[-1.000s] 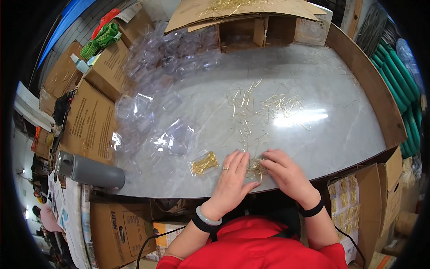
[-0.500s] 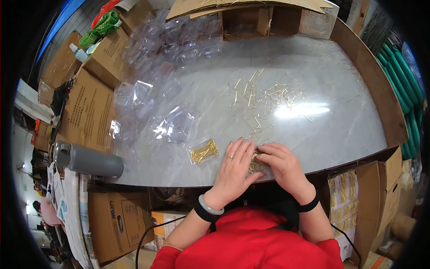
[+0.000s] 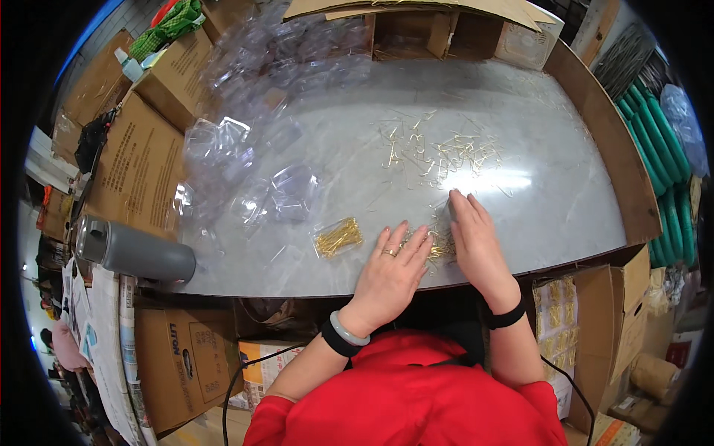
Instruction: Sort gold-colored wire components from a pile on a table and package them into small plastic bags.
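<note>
My left hand [image 3: 393,269] lies palm down near the table's front edge, fingers spread. Its fingertips rest on a small heap of thin gold-coloured metal hooks [image 3: 440,245]. On the heap's other side my right hand [image 3: 477,245] stands on its edge, fingers stretched out and pointing away from me. Neither hand grips anything; part of the heap is hidden beneath the left fingers. To the left of that hand sits a clear plastic box [image 3: 338,238] filled with similar hooks laid roughly side by side. Farther back, loose hooks [image 3: 465,152] are strewn across the grey table [image 3: 550,223].
Many clear plastic boxes [image 3: 253,141] pile up on the table's left side. A grey bottle [image 3: 145,251] stands at the left front corner. Cardboard boxes [image 3: 137,163] border the left, a brown board [image 3: 610,141] the right. Cardboard compartments [image 3: 409,37] stand at the back.
My right hand has moved forward and away from the left, its fingers now straightened. The heap of hooks between the hands shows more. My left fingers have spread slightly.
</note>
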`<state>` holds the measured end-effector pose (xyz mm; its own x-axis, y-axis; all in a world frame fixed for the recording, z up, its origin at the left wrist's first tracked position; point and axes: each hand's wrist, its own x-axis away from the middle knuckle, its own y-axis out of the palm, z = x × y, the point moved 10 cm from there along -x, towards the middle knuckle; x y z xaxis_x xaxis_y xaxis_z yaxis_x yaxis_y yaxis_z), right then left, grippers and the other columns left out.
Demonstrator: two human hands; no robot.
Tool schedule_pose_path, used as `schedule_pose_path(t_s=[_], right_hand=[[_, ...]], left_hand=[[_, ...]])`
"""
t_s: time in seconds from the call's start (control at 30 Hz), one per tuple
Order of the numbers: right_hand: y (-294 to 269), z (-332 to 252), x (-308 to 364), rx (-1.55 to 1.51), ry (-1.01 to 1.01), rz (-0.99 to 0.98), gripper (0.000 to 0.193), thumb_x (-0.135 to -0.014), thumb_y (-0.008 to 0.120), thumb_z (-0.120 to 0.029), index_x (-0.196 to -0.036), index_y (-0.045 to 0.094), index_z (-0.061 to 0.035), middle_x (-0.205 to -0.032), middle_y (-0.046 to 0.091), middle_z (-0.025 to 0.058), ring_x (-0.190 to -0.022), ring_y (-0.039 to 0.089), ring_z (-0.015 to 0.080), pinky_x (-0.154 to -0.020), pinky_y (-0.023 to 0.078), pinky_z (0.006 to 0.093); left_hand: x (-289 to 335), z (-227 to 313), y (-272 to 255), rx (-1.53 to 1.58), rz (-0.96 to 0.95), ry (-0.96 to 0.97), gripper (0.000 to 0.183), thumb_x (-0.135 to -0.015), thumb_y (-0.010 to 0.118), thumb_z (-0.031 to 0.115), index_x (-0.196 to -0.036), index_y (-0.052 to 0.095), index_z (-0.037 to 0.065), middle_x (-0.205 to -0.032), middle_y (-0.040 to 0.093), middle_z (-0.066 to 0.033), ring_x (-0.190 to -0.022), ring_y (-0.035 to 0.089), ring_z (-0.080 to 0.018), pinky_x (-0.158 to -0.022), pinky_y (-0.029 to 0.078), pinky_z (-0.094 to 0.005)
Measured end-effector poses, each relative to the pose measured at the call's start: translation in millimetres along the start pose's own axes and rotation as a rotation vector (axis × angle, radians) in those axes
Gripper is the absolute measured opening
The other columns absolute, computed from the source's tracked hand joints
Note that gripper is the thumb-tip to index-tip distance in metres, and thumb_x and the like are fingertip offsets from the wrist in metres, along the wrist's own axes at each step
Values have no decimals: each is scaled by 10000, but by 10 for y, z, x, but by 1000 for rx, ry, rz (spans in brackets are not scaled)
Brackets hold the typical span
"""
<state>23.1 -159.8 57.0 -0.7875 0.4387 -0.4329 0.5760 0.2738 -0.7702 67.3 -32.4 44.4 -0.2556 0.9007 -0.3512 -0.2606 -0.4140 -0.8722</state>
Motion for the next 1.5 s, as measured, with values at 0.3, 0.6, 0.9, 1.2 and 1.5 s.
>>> schedule_pose_path(t_s=[0.3,0.6,0.9,1.2,1.5], right_hand=[[-45,-106,190,52,-10,-284,381,-925,594,-23,-1305,598,-42,-1343,606,142,-1266,525,374,-1067,422,461],[-47,-2,79,156,74,-38,439,-901,555,-9,-1338,576,-42,-1361,612,139,-1254,550,356,-1070,381,491],[-83,-174,215,-30,-45,-73,405,-881,565,35,-1279,604,-28,-1236,636,152,-1168,568,353,-1025,419,461],[-210,-52,251,126,-50,23,378,-923,654,-70,-1293,600,-16,-1302,606,162,-1260,524,371,-1071,416,464],[41,-94,275,-210,-105,-222,651,-869,741,-375,-1386,532,-39,-1392,561,174,-1317,487,391,-1134,339,557]], left_hand=[[36,-29,-25,64,40,-25,473,-951,638,174,-1378,546,-8,-1439,512,-172,-1364,442,-391,-1170,330,-540],[21,-35,-9,60,40,-31,479,-946,649,180,-1372,547,-15,-1396,518,-166,-1343,456,-387,-1163,345,-538],[44,-38,-15,30,78,-37,493,-955,645,189,-1390,529,-12,-1409,502,-183,-1351,453,-387,-1172,344,-520],[47,-23,20,26,57,-22,539,-945,666,219,-1408,513,-10,-1423,497,-187,-1361,448,-384,-1176,339,-527],[29,-45,-9,49,27,-39,715,-895,729,311,-1437,443,-58,-1460,468,-231,-1388,420,-420,-1185,330,-517]])
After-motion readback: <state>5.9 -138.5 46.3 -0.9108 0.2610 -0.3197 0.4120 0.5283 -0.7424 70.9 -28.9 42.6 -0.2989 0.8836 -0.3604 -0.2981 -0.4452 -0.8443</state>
